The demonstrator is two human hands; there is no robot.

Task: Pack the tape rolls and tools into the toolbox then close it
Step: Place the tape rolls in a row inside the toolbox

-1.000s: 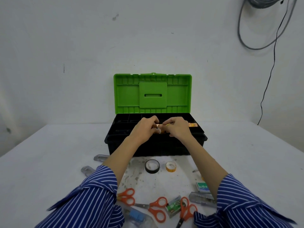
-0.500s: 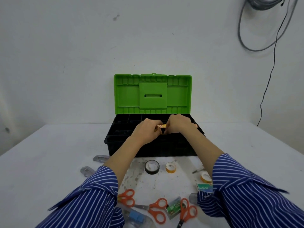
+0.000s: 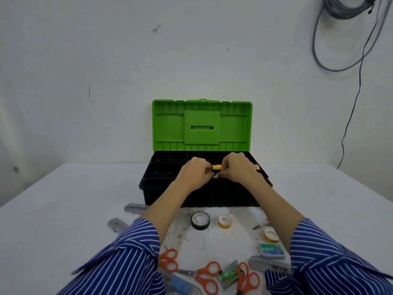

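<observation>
The toolbox (image 3: 161, 184) stands open at the middle of the table, black body with its green lid (image 3: 202, 126) upright at the back. Over its tray my left hand (image 3: 194, 174) and my right hand (image 3: 237, 169) meet, both pinching an orange tape roll (image 3: 217, 167); another orange piece (image 3: 256, 167) shows past my right hand. On the table in front lie a black tape roll (image 3: 200, 220), a small orange tape roll (image 3: 224, 221) and a third roll (image 3: 270, 235) near my right sleeve.
Near the table's front edge lie orange-handled scissors (image 3: 207, 275), more scissors (image 3: 169, 260), a green staple box (image 3: 271, 250), a green packet (image 3: 228, 274) and grey staplers (image 3: 117, 224). Cables (image 3: 340, 39) hang on the wall at upper right.
My two hands stayed together over the tray on the tape roll, shifting slightly right. My right elbow swung in at half a second ago and has moved back out.
</observation>
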